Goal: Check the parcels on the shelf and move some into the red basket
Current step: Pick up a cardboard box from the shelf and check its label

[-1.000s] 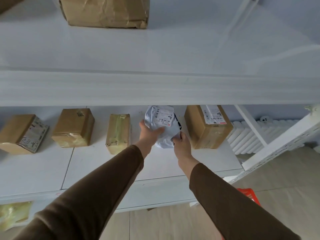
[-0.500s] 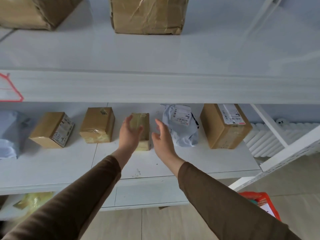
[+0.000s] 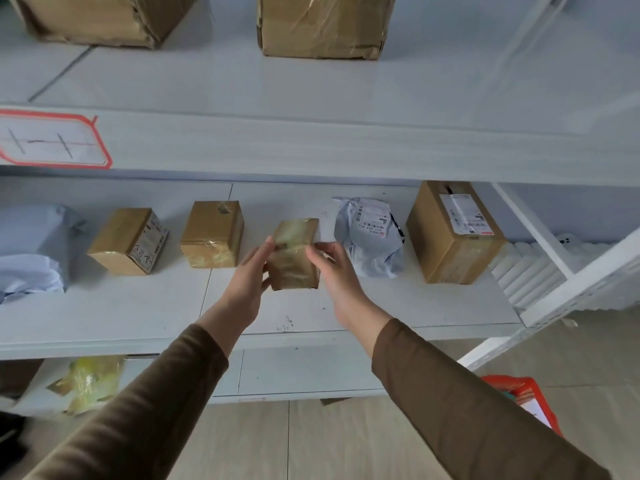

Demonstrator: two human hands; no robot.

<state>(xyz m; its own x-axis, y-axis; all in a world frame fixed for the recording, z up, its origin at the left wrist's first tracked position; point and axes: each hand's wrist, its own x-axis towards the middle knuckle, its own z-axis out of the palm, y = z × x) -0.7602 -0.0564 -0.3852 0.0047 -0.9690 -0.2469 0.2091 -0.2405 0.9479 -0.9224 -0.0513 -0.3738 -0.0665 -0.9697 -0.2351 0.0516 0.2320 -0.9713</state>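
A small taped brown parcel [image 3: 294, 252] stands on the white middle shelf [image 3: 138, 306]. My left hand [image 3: 251, 278] grips its left side and my right hand [image 3: 334, 268] touches its right side. To its right lies a grey plastic mailer [image 3: 370, 239] with a label, then a larger cardboard box [image 3: 450, 233]. Two more brown boxes [image 3: 213, 233] [image 3: 130, 240] stand to the left. A corner of the red basket [image 3: 519, 400] shows on the floor at lower right, partly hidden by my right sleeve.
Two big cardboard boxes [image 3: 322, 26] [image 3: 100, 19] sit on the upper shelf. Grey bags [image 3: 31, 247] lie at the middle shelf's far left. A yellow-wrapped packet [image 3: 90, 382] lies on the lower shelf. A white slanted shelf frame [image 3: 571, 289] stands at right.
Both hands let go of the grey mailer, which stays on the shelf, and moved left to the small taped parcel, closing on its sides. The view shifted left.
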